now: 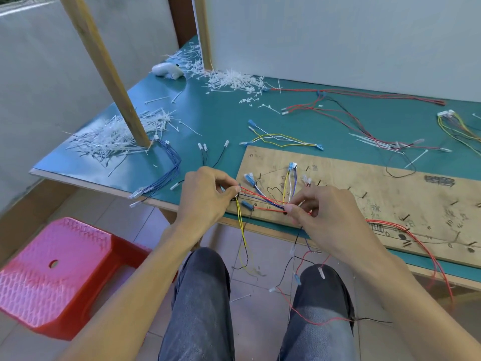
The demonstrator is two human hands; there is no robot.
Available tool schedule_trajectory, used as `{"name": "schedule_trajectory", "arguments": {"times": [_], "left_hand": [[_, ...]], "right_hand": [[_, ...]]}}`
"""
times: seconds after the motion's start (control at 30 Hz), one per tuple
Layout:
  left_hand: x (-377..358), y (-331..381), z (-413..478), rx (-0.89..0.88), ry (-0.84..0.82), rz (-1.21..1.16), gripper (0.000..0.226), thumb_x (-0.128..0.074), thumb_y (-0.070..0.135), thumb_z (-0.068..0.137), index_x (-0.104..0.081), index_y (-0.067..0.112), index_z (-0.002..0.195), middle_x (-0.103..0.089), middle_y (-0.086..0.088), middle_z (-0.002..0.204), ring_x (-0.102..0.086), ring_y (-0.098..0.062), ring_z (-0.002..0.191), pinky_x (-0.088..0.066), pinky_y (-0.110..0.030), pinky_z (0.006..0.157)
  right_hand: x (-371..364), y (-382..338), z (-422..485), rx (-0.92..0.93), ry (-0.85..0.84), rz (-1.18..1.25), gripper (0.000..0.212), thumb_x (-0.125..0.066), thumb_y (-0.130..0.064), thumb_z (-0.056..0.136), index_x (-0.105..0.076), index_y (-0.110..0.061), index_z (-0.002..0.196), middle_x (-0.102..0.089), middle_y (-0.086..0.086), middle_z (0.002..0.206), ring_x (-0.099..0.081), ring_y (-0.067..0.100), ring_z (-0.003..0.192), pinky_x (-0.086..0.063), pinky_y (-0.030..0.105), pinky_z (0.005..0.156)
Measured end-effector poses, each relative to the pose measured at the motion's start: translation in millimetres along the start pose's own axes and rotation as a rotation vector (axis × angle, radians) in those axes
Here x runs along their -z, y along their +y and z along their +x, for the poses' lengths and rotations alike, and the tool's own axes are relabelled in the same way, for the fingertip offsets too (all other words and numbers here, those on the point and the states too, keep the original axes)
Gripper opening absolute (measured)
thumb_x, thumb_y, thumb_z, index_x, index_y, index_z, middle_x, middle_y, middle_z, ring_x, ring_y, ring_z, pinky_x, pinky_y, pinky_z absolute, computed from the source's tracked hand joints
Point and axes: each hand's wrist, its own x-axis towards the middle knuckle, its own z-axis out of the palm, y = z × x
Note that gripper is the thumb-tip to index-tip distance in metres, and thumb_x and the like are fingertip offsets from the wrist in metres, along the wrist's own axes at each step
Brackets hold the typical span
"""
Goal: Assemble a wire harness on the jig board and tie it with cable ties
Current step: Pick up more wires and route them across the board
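L hand (208,194) and R hand (325,212) are apart, each pinching one end of the wire bundle (263,200), which is stretched taut btwn them: red, blue and black strands. The bundle sits over the near-left corner of the jig board (390,204), which lies on the near side of the table.

Progress looks early. Only the left end of the board carries wires, incl. a white connector (292,166) w/ yellow and white leads running down to the bundle. The pegs (364,195) further right stand bare. Can't tell if any tie is on the bundle yet. Several leads hang loose off the near edge over the person's knees, so routing isn't finished and tying is prob. mostly still ahead.

More loose wires (338,105) lie far right on the green table mat (221,118), and a blue set (169,162) lies left. Cable ties (112,142) are heaped far left round a slanted wooden post (104,71), and a second heap (231,80) sits at the far edge by the pale wall panels. A red plastic stool (52,269) stands near left on the tiled floor.
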Motion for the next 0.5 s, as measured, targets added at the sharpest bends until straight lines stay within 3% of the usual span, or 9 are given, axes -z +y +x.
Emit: {"name": "schedule_trajectory", "arguments": {"times": [0.1,0.17,0.5], "left_hand": [[-0.7,1.5,-0.9,0.013,-0.023,-0.024,0.005,-0.086,0.028,0.084,-0.082,0.030,0.084,-0.066,0.025,0.063,-0.062,0.010,0.070,-0.043,-0.007,0.058],[-1.3,1.4,0.1,0.050,-0.038,-0.061,0.012,-0.087,0.025,0.083,-0.076,0.029,0.082,-0.068,0.022,0.061,-0.061,0.010,0.063,-0.049,-0.016,0.062],[1.6,3.6,12.0,0.079,-0.121,-0.075,0.021,-0.089,0.019,0.080,-0.068,0.023,0.078,-0.070,0.018,0.059,-0.060,0.007,0.054,-0.042,-0.017,0.058]], "right_hand": [[3.3,2.9,-5.9,0.002,0.004,-0.002,0.018,-0.076,-0.037,0.094,-0.072,-0.036,0.077,-0.070,-0.020,0.064,-0.063,0.001,0.070,-0.049,0.027,0.068],[6.2,3.7,-9.2,-0.010,0.003,-0.014,0.018,-0.077,-0.036,0.094,-0.072,-0.036,0.077,-0.070,-0.021,0.065,-0.065,-0.001,0.072,-0.053,0.030,0.071],[45.1,19.4,-35.5,-0.077,-0.017,-0.108,0.013,-0.073,-0.037,0.096,-0.069,-0.036,0.084,-0.071,-0.030,0.069,-0.069,0.008,0.075,-0.058,0.042,0.079]]}}
